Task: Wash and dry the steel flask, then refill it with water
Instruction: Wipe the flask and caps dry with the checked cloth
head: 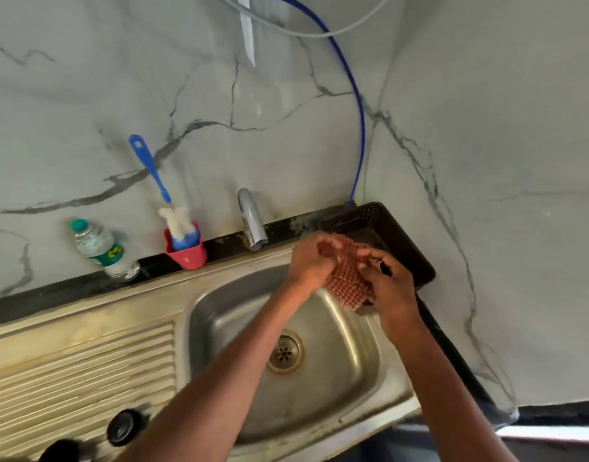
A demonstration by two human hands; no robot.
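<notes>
Nearest, two bare forearms reach forward over the sink (323,391), the landmark for all that follows. Both hands meet above its far right corner. The left hand (314,265) has its fingers curled around a red-and-white checked cloth (348,281), gripping its upper part. The right hand (391,288) clasps the same cloth from the right side, fingers bent over it. The cloth is bunched between the two hands; whether anything is wrapped inside it cannot be told, and the steel flask cannot be made out with certainty.

At the near left of the sink, on the ribbed drainboard (79,371), sits a dark round cap (124,426), with another dark, blurred shape (61,451) at the frame's bottom edge beside it. The basin holds only its drain (284,352) at the middle of the floor.

Behind the sink's far rim stands a chrome tap (251,220), its spout pointing toward the basin. Left of the tap, a red cup (186,250) holds a blue-handled brush (153,171) with white bristles, handle leaning up against the wall. Farther left a clear plastic bottle (103,250) with a green cap stands tilted. To the sink's far right, a dark tray (403,241) sits in the corner, just behind the hands. A blue hose (359,128) runs down the marble wall to the tray.
</notes>
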